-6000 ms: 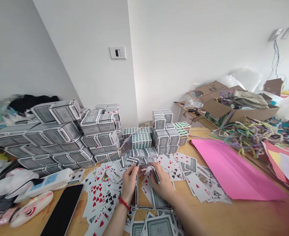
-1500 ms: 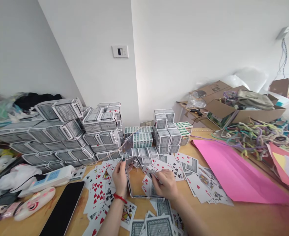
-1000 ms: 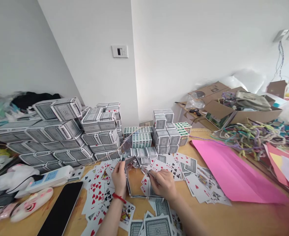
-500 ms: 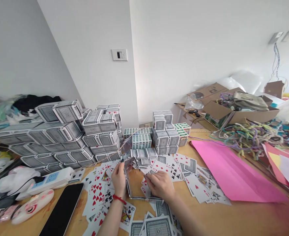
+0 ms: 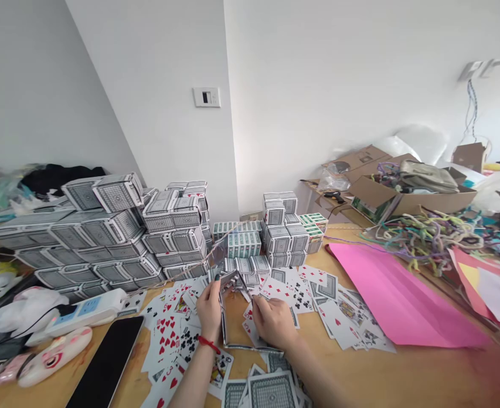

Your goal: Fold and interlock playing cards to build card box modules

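Many card blocks (image 5: 118, 193) stand assembled beyond the card frame (image 5: 223, 323) and to its left. The frame itself, on the desk (image 5: 322, 371), I judge unfinished: its middle is open. My left hand (image 5: 210, 311) pinches its left wall; my right hand (image 5: 275, 324) has its fingertips drawn together at its right side, on what I cannot tell. Loose cards (image 5: 167, 334) crowd the frame's surroundings; a phone (image 5: 105, 362) lies left of it, a pink sheet (image 5: 397, 303) right.
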A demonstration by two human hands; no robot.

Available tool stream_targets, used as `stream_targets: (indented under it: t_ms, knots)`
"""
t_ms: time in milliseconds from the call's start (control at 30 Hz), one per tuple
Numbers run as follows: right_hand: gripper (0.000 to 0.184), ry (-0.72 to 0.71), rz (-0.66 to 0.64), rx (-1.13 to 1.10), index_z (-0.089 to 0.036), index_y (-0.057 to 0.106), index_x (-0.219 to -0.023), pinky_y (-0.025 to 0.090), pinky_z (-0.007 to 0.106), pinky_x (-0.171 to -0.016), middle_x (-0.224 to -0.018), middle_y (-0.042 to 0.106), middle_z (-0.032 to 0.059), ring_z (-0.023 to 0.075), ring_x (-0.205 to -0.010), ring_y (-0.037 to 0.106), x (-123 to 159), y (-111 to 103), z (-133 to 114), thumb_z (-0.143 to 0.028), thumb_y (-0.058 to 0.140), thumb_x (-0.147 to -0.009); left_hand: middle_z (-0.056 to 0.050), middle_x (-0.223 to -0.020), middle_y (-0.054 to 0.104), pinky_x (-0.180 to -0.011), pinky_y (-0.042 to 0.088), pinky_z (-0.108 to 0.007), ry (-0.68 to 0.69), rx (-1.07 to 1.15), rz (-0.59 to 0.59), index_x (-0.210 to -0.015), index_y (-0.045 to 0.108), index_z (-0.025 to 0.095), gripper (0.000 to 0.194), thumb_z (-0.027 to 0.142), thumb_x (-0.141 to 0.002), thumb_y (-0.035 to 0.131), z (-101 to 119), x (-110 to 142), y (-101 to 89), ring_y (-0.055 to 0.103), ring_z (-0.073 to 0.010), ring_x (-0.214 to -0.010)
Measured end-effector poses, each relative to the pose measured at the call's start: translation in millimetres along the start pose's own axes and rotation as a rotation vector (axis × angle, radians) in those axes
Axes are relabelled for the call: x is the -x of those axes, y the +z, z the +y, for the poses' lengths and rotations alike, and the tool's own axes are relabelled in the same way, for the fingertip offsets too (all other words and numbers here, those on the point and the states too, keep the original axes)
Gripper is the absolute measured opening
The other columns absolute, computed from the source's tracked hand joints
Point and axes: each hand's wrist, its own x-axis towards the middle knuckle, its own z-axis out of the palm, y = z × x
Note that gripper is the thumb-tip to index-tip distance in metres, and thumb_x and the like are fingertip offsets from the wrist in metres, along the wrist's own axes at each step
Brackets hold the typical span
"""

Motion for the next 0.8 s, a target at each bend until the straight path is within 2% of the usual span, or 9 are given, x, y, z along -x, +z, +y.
stream_targets:
  t_ms: [300, 400, 600, 800]
  knots:
    - [0.011, 0.017, -0.025, -0.002, -0.018, 0.047, -0.074, 0.022, 0.025, -0.045, -0.046, 0.049, -0.003, 0.0113, -0.039, 0.044, -0.1, 0.3, -2.0, -0.014, 0.041, -0.083, 0.002, -0.049, 0.045, -0.052, 0.037, -0.023, -0.018, -0.003, -0.021, -0.049, 0.048, 0.018, 0.032, 0.044, -0.063, 0.059, 0.3, 3.6, 0.2, 0.041, -0.0132, -0.054]
    - [0.013, 0.025, -0.037, 0.002, -0.019, 0.044, -0.07, 0.022, 0.025, -0.046, -0.046, 0.049, -0.003, 0.0114, -0.039, 0.043, -1.1, -0.8, -4.6, -0.015, 0.041, -0.082, 0.001, -0.051, 0.049, -0.053, 0.038, -0.023, -0.018, -0.003, -0.042, -0.05, 0.052, 0.017, 0.032, 0.045, -0.063, 0.059, -0.3, 4.3, 0.5, 0.044, -0.0142, -0.056]
    - [0.013, 0.056, -0.041, 0.017, -0.019, 0.043, -0.069, 0.021, 0.026, -0.045, -0.045, 0.048, -0.0029, 0.0116, -0.04, 0.044, -1.4, -0.1, -5.1, -0.015, 0.04, -0.082, 0.001, -0.051, 0.05, -0.053, 0.038, -0.023, -0.001, 0.002, -0.061, -0.052, 0.056, 0.016, 0.032, 0.046, -0.063, 0.061, -4.0, 2.1, -0.7, 0.045, -0.014, -0.055]
    - [0.008, 0.081, -0.059, 0.0, -0.019, 0.044, -0.074, 0.024, 0.025, -0.045, -0.047, 0.051, -0.0026, 0.012, -0.041, 0.048, -0.3, -2.9, -3.5, -0.017, 0.041, -0.08, 0.002, -0.049, 0.048, -0.05, 0.036, -0.023, -0.018, 0.008, -0.087, -0.05, 0.054, 0.016, 0.034, 0.047, -0.063, 0.061, -4.9, 4.1, 0.9, 0.043, -0.0128, -0.052]
